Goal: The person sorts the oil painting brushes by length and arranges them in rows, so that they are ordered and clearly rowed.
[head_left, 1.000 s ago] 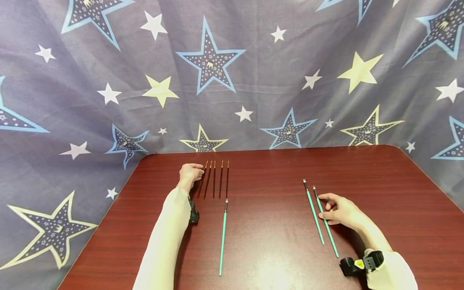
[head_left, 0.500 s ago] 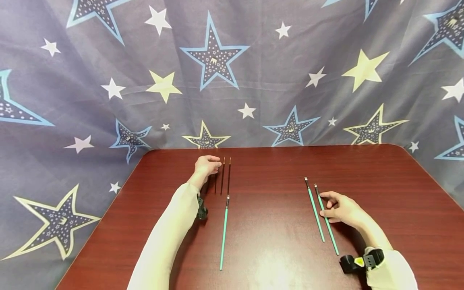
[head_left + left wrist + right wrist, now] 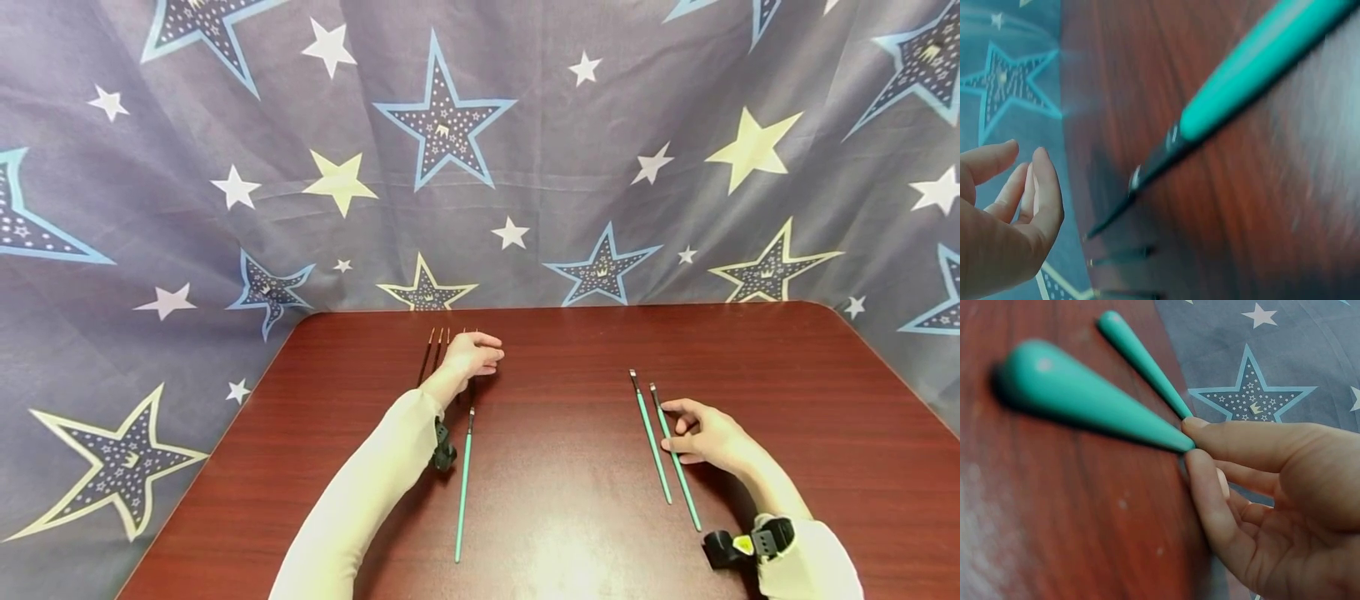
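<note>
We see the left hand (image 3: 471,357) relaxed, holding nothing, over the dark thin brushes (image 3: 433,354) – row seemingly laid. Right hand (image 3: 701,435) pinches one of two teal brushes (image 3: 673,457); lone teal brush (image 3: 462,487) still unsorted

Star-printed cloth (image 3: 525,142) behind table (image 3: 787,358)

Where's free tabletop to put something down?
Bare: between the single teal brush and the teal pair; also right of the right hand. Crowded: far-left edge, dark brushes under the left hand.

even bright overhead light, soft glare on the table (image 3: 555,567), wrist views blurred, wide-angle edge bending
</note>
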